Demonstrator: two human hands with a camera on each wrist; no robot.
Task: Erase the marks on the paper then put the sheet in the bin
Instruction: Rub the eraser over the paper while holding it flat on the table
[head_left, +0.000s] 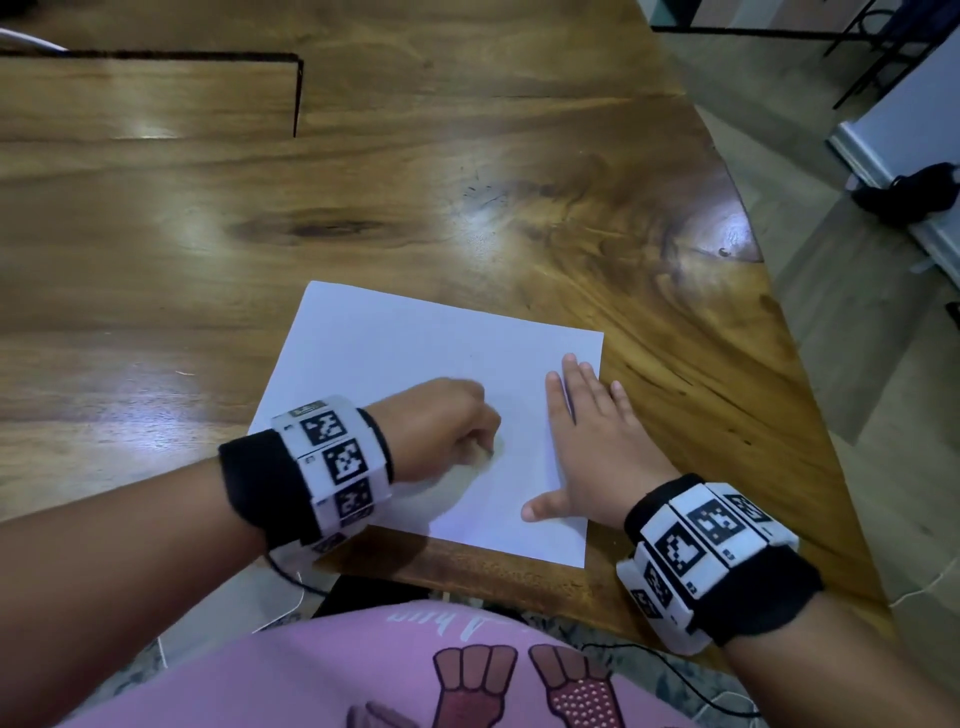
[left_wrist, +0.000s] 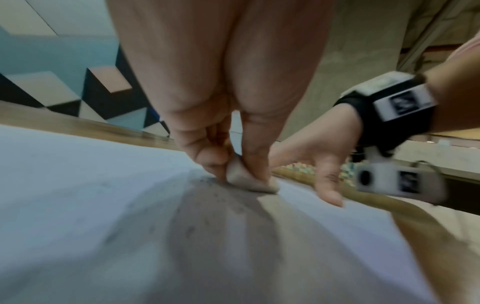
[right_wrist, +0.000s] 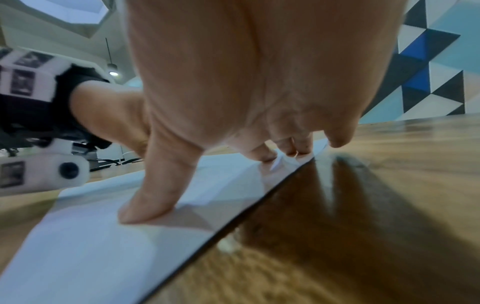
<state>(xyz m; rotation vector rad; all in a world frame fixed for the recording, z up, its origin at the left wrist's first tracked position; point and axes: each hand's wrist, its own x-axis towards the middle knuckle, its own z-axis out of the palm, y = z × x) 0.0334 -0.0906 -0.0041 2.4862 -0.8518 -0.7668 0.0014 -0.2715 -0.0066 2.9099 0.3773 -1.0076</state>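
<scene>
White sheet of paper (head_left: 415, 364) lies flat on the wooden table (head_left: 363, 182), near the table's front edge and turned slightly askew; left hand (head_left: 441, 431) is curled over the middle of the sheet, thumb and fingertips (left_wrist: 207, 156) pinching a small greyish eraser (left_wrist: 246, 179) whose lower face is pressed onto the paper; left wrist view shows dark crumbs and a faint grey smear on the paper just beside the eraser; marks on the sheet otherwise too faint or blurred to read; right hand (head_left: 592, 447) lies flat on the sheet's right side, fingers straight and spread, gripping nothing; thumb pressed down near the front edge, fingertips (right_wrist: 262, 156) reaching the sheet's right margin, little finger past the margin over bare wood; both wrists carry black bands with white marker blocks; no bin seen in any view
</scene>
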